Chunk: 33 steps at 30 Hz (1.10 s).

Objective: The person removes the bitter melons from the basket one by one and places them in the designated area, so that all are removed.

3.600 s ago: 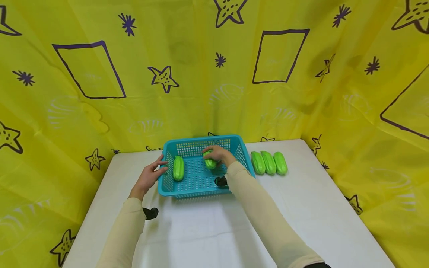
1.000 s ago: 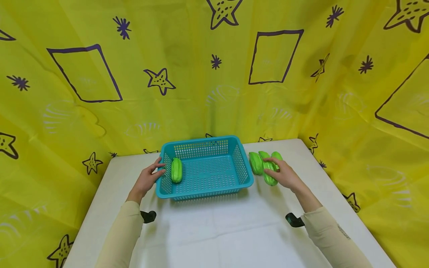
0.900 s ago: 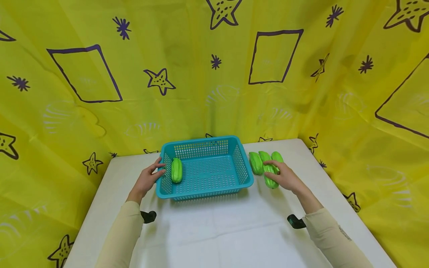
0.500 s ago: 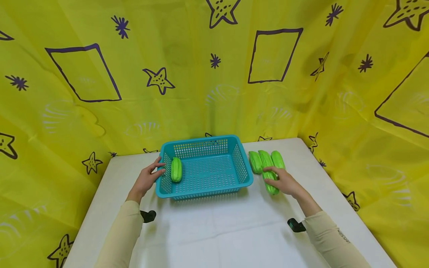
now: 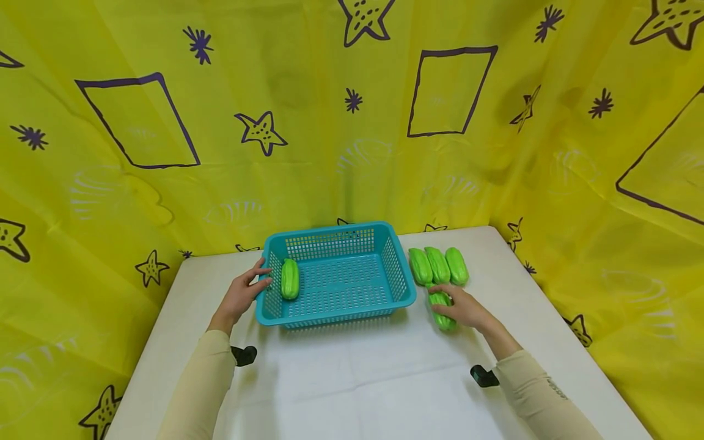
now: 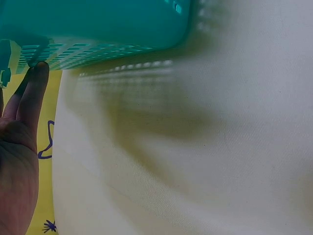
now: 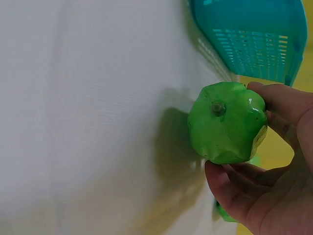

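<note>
Setting is a curtained booth, building type indeterminate. Yellow starfish-print sheeting (image 5: 308,73) borders a white table (image 5: 330,385) at back and both sides.

Here on the left it's a long cream sleeve (image 5: 203,385) up to a bare left hand (image 5: 239,295), a stubby black fitting (image 5: 245,355) poking out by the cuff (image 5: 218,338), and over on the right, a matching sleeve (image 5: 533,397) with a small unreadable dark marking (image 5: 557,388), another black fitting (image 5: 484,376) and a bare right hand (image 5: 464,308)
</note>
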### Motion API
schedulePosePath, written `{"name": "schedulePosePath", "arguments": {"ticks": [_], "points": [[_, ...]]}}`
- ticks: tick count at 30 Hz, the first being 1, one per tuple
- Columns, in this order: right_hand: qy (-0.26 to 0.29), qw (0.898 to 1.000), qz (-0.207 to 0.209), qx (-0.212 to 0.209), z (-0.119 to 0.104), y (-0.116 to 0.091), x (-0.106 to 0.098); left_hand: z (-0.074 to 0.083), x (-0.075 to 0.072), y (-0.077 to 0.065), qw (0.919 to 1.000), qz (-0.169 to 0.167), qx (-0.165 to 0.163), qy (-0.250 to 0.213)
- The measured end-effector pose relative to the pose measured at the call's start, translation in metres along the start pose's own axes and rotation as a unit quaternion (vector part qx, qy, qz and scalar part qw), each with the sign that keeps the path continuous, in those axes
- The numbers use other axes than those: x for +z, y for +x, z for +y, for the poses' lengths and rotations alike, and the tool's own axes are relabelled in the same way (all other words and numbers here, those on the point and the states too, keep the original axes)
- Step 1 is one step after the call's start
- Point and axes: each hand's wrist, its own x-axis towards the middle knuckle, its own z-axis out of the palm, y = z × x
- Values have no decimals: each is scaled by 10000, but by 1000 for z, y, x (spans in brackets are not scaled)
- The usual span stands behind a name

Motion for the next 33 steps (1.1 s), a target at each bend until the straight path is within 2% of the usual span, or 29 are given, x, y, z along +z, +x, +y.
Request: {"name": "schedulePosePath", "arguments": {"ticks": [14, 24, 33], "points": [[-54, 9999, -46, -113, 3, -2, 4, -1, 1, 0, 10000, 3, -16, -25], [-57, 9999, 70, -129, 7, 0, 8, 0, 1, 0, 10000, -14, -46, -24], [10, 9999, 133, 65, 10, 2, 11, 1, 0, -1, 10000, -31, -2, -23]]}}
